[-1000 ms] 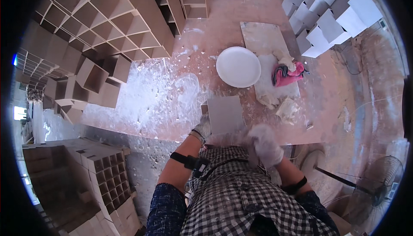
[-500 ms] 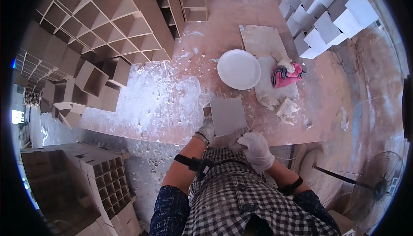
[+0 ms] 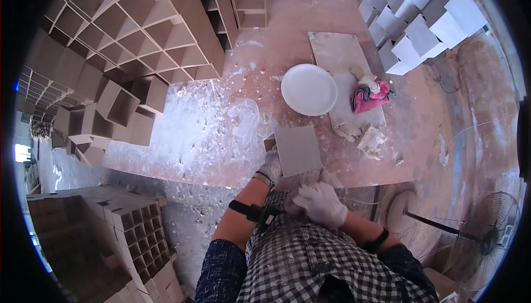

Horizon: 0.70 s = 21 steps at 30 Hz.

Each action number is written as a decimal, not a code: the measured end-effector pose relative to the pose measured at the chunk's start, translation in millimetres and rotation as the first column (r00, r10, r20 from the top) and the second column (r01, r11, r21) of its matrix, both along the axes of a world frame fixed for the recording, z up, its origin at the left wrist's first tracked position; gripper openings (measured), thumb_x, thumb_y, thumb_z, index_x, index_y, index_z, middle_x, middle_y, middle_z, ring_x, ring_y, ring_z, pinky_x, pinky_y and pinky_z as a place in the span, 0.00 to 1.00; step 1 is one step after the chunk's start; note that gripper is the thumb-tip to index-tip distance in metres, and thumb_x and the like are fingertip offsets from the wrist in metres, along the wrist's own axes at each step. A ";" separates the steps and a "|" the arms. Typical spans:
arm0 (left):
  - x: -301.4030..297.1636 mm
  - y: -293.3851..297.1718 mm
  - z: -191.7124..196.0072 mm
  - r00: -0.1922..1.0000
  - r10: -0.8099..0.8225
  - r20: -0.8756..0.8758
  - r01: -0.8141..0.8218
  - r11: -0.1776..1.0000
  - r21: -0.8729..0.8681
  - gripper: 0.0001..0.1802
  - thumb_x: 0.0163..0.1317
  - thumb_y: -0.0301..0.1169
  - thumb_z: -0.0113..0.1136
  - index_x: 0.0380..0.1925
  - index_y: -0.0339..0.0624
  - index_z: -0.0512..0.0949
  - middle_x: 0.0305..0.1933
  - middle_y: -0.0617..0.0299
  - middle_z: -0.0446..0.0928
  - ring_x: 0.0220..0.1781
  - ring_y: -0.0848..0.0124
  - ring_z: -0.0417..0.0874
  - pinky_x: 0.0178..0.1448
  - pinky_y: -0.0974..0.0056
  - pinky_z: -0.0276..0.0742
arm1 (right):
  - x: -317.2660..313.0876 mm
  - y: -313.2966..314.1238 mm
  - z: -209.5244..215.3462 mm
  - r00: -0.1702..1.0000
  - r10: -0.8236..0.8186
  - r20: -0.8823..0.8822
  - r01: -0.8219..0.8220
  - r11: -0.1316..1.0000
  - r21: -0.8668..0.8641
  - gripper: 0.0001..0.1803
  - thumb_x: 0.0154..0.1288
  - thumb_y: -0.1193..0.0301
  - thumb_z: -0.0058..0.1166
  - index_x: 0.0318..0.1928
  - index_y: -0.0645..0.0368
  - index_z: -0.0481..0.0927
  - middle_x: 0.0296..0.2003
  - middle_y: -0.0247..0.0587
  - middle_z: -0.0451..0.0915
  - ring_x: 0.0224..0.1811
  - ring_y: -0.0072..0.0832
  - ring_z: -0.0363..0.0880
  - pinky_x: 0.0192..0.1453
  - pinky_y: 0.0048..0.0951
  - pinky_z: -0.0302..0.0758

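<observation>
Grey square slab (image 3: 297, 149), flat and matte with clean straight edges, lies at centre frame on the dusty pink counter (image 3: 221, 109), near its lower edge. Left hand (image 3: 270, 166), in a white glove, rests against the slab's lower left edge; whether its grip is closed there cannot be told. Right hand (image 3: 319, 203), also gloved, sits just below the slab, fingers curled together, possibly on a small pale lump. White round plate (image 3: 308, 89) lies above the slab, a pink rag (image 3: 367, 97) to its right.

workshop | dusty worktable (image 3: 210, 137) | stacked cardboard grid dividers (image 3: 138, 43) | white boxes (image 3: 420, 21)
</observation>
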<state>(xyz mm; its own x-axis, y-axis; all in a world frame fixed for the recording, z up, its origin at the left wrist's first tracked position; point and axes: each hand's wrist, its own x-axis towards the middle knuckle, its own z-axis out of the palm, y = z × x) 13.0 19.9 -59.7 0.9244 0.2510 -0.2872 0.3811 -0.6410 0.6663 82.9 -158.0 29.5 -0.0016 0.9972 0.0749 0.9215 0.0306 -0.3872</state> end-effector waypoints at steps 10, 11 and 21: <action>8.2 15.5 68.9 0.886 -0.400 0.235 0.338 0.903 0.264 0.22 0.65 0.36 0.50 0.57 0.41 0.70 0.56 0.54 0.74 0.58 0.62 0.74 0.59 0.62 0.71 | 43.9 18.6 46.7 0.898 -0.302 -0.319 0.400 0.862 0.310 0.20 0.40 0.79 0.54 0.40 0.56 0.78 0.38 0.40 0.76 0.41 0.42 0.75 0.47 0.40 0.72; 11.7 13.1 84.3 0.894 -0.387 0.226 0.345 0.917 0.202 0.22 0.65 0.37 0.48 0.57 0.39 0.69 0.53 0.55 0.75 0.54 0.64 0.77 0.56 0.63 0.73 | 40.7 25.0 51.2 0.951 -0.194 -0.243 0.215 0.974 0.067 0.20 0.42 0.78 0.55 0.41 0.56 0.77 0.40 0.41 0.75 0.43 0.43 0.75 0.47 0.40 0.72; -10.0 9.3 -12.9 0.910 0.386 -0.151 -0.404 0.748 -0.526 0.24 0.69 0.40 0.46 0.61 0.43 0.65 0.60 0.59 0.70 0.58 0.69 0.73 0.59 0.64 0.71 | 34.4 58.2 -20.3 0.967 -0.246 -0.074 0.249 0.968 0.039 0.13 0.41 0.71 0.57 0.33 0.52 0.79 0.31 0.38 0.77 0.36 0.44 0.76 0.40 0.40 0.74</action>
